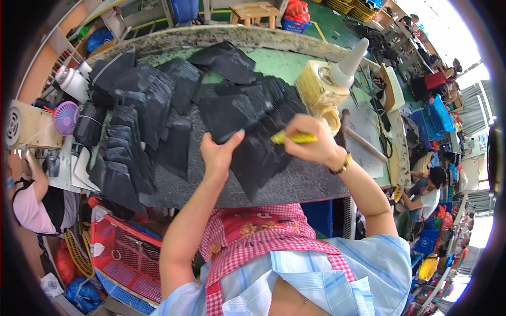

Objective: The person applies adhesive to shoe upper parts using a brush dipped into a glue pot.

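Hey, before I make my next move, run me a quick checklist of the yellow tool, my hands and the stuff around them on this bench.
1. Yellow tool gripped in right hand: ok.
2. Tool tip pressing on the dark piece: cannot tell; it is over it, but contact is unclear.
3. Left hand at that piece's edge: ok; how firmly it holds cannot be seen.
4. Hammer well away from the right hand: not ok; it lies close beside the wrist.
5. Dark stack on the left squared up: not ok; its pieces overlap unevenly.
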Demonstrator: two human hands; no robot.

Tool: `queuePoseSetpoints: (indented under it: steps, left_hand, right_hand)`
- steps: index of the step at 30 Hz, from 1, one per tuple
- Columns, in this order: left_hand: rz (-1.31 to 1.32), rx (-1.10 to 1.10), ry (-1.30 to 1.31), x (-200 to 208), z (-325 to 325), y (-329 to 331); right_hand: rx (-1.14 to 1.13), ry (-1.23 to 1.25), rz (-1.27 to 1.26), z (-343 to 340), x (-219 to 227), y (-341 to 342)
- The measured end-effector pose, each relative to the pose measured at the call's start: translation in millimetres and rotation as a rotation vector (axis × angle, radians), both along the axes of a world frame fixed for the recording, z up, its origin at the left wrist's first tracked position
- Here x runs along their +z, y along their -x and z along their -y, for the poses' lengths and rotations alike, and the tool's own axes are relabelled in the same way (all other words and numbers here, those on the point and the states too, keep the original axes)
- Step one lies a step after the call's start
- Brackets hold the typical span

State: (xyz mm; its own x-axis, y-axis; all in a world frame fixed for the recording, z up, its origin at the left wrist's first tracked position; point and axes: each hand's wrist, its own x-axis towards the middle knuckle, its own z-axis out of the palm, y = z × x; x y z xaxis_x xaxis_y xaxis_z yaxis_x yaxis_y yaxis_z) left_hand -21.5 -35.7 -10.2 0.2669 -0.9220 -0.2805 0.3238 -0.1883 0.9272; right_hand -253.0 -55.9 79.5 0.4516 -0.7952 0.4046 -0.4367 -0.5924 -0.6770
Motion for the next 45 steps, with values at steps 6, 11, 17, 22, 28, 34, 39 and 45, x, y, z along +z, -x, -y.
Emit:
queuePoseSetpoints:
  steps: [6,11,17,22,28,34,39,45]
  left_hand:
    - [-0.148,-0.005,0.228,33.3,-22.5,-4.8]
    - [-0.271,-0.059,0.326,89.7,76.1,-46.3]
    - [-0.24,-0.07,0.101,21.1,191.5,-99.9]
    - [0.144,-0.07,0.035,22.4,72.1,-46.7]
    - [0.008,-0.392,-0.274,11.0,18.6,11.8]
    - [-0.115,-0.291,-0.275,20.4,14.9,12.4]
    - [-0.08,-0.243,-0.288,21.4,14.7,7.7]
    - [-0.129,-0.155,-0.284,7.9,9.3,-2.8]
  right_hand:
    - [-0.29,-0.534,0.283,-12.6,11.8,58.9]
    - [-0.341,-0.452,0.471,-2.1,11.1,91.2]
    - [-0.37,-0.478,0.431,11.9,14.9,95.6]
    - [-0.433,-0.511,0.309,4.9,34.4,126.9]
    - [-0.381,-0.439,0.158,38.4,42.5,92.9]
    - [-0.544,0.046,-0.205,26.9,-17.4,99.3]
    - [-0.57,-0.053,-0.142,1.5,-28.4,115.7]
    - [-0.622,-0.526,0.068,4.3,8.6,118.0]
